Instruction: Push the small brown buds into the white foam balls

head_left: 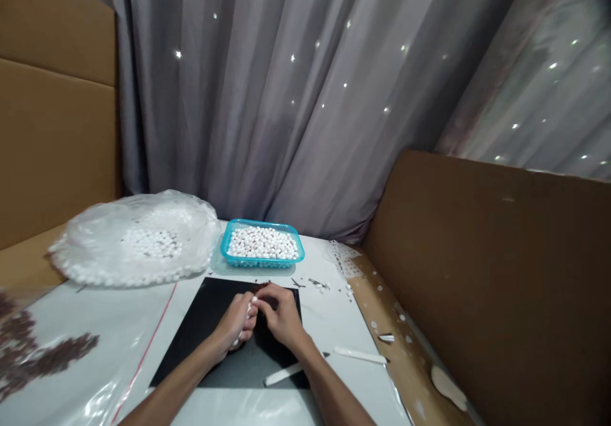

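Observation:
Over the black mat (200, 330), my two hands meet at the fingertips. My left hand (236, 324) is closed around several small white balls, some showing between its fingers. With thumb and index finger, my right hand (284, 318) pinches at a small white ball (254, 300) beside the left fist. Small brown bits (262, 285) lie just behind the right fingers. Beyond the mat, a blue plastic basket (300, 253) holds many such white balls. Part of a white stick (282, 374) shows from under my right forearm.
A clear bag of white balls (143, 241) stands at the left back. Brown pieces (57, 356) lie at the left with clear plastic. Another white stick (360, 355) and dark slivers (317, 283) lie at the right. Cardboard panels (496, 273) flank the table.

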The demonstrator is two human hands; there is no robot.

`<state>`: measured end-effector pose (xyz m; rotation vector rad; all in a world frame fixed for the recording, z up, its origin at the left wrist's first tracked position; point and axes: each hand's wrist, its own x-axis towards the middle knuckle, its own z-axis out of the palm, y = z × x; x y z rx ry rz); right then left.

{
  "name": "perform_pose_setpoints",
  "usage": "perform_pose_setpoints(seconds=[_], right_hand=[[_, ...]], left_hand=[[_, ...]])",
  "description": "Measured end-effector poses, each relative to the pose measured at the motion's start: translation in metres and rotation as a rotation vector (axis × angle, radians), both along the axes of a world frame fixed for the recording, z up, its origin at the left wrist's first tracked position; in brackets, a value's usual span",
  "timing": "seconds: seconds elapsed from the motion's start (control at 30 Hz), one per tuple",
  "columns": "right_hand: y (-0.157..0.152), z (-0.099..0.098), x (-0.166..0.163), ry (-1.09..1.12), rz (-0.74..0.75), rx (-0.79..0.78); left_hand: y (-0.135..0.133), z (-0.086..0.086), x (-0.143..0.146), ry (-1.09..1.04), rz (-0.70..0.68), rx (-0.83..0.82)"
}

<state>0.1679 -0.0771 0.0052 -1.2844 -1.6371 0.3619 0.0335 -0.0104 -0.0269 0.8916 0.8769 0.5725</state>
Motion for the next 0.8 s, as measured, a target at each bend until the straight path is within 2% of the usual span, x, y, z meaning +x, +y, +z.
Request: perform_pose_setpoints(seconds=[0.1,0.2,0.33,0.4,0.47,0.53,0.6,0.7,0.8], right_hand=[[0.005,0.003,0.009,0.067,-0.024,-0.039],[0.027,0.012,0.025,0.072,-0.127,-0.024],[0.083,0.037,0.051,-0.091,-0.242,0.082],[0.11,0.05,0.058,-0.218,-0.252,0.144],[0.123,0.058,0.061,-0.29,-0.239,0.164],[0.12,0.061,0.06,-0.273,-0.194,0.152],[0.102,0.057,0.055,-0.247,-0.117,0.112],[0.063,0.042,0.048,-0.251,-0.009,-0.01],[0.031,0.022,0.043,-0.242,0.036,-0.133]], left_hand=[[0.001,0.002,-0.002,-0.049,-0.105,-0.103],[0.007,0.007,-0.011,-0.252,-0.125,-0.211],[0.017,0.017,-0.028,-0.477,-0.082,-0.351],[0.021,0.022,-0.035,-0.52,-0.037,-0.375],[0.024,0.025,-0.039,-0.538,0.008,-0.395],[0.025,0.027,-0.04,-0.54,0.036,-0.425],[0.027,0.026,-0.039,-0.533,0.047,-0.449],[0.027,0.026,-0.038,-0.539,0.056,-0.459],[0.025,0.029,-0.037,-0.535,0.059,-0.429]])
